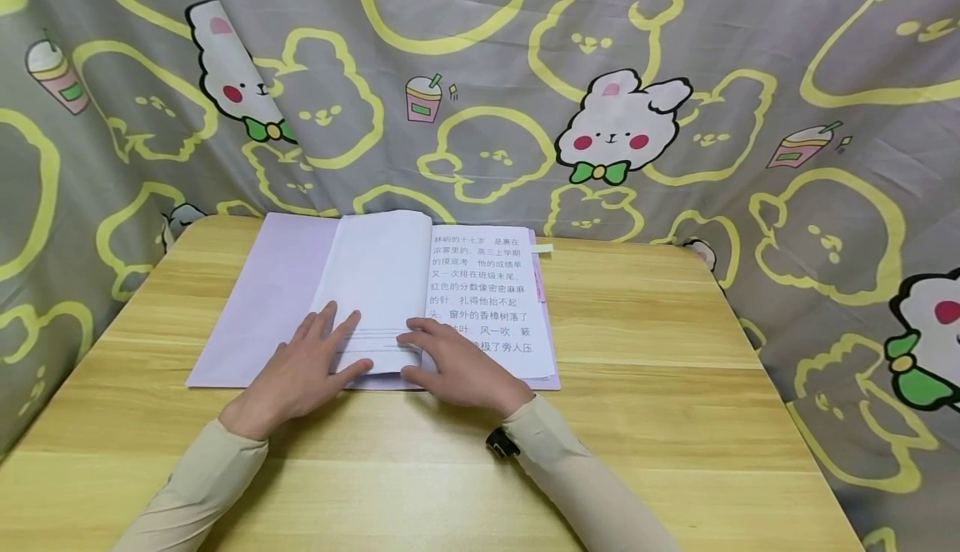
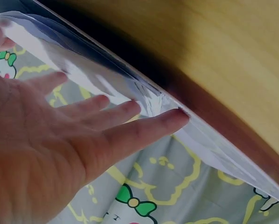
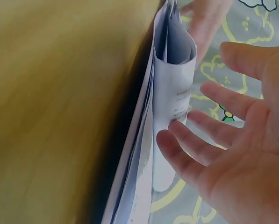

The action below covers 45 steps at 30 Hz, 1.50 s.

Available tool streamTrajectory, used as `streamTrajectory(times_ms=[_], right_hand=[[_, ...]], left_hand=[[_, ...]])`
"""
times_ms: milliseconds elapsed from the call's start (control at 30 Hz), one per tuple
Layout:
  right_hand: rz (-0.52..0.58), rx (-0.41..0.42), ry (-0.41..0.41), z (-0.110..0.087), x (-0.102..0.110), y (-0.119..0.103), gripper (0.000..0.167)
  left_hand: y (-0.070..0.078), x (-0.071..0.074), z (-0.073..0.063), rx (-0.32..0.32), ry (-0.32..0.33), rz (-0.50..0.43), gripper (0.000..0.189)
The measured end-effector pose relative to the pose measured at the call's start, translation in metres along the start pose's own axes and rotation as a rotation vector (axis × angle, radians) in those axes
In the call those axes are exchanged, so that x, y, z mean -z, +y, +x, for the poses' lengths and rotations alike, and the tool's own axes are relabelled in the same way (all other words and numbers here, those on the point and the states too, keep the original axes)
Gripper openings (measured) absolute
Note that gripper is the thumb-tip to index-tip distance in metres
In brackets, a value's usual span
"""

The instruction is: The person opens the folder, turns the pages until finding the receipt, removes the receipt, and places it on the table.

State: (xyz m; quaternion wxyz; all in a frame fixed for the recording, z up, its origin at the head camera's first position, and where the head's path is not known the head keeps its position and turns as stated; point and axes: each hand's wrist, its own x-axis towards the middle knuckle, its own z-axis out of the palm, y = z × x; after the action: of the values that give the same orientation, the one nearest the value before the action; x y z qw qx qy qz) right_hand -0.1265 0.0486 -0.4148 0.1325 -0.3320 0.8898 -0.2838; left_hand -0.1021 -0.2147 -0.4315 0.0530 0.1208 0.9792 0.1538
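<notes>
Lying open: lilac folder [image 1: 258, 306], printed pages [image 1: 478, 285] inside.

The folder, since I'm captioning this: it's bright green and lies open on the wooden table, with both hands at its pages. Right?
Not quite: the folder is pale purple, not green, as the head view shows. It lies open on the wooden table, left hand and right hand at its pages.

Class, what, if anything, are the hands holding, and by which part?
Nothing is held: the left hand and right hand are spread over the lower part of the open booklet.
</notes>
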Motion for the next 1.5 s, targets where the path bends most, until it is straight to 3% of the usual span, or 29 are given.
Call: streamTrajectory(times_ms=[267,500,833,1033,1500], right_hand=[[0.057,-0.071,0.030,-0.002,0.014,0.013,0.052],[0.121,-0.131,0.126,-0.004,0.035,0.037,0.054],[0.231,-0.363,0.254,-0.021,0.065,0.076,0.058],[0.309,-0.443,0.302,-0.032,0.079,0.091,0.060],[0.390,-0.557,0.339,-0.031,0.082,0.112,0.061]], left_hand=[[0.000,-0.001,-0.002,-0.015,-0.036,0.012,0.070],[0.002,-0.001,-0.006,-0.034,-0.035,0.014,0.065],[0.000,-0.004,-0.005,-0.034,-0.047,0.024,0.066],[0.000,-0.004,-0.004,-0.036,-0.046,0.033,0.065],[0.000,-0.004,-0.005,-0.027,-0.054,0.041,0.065]])
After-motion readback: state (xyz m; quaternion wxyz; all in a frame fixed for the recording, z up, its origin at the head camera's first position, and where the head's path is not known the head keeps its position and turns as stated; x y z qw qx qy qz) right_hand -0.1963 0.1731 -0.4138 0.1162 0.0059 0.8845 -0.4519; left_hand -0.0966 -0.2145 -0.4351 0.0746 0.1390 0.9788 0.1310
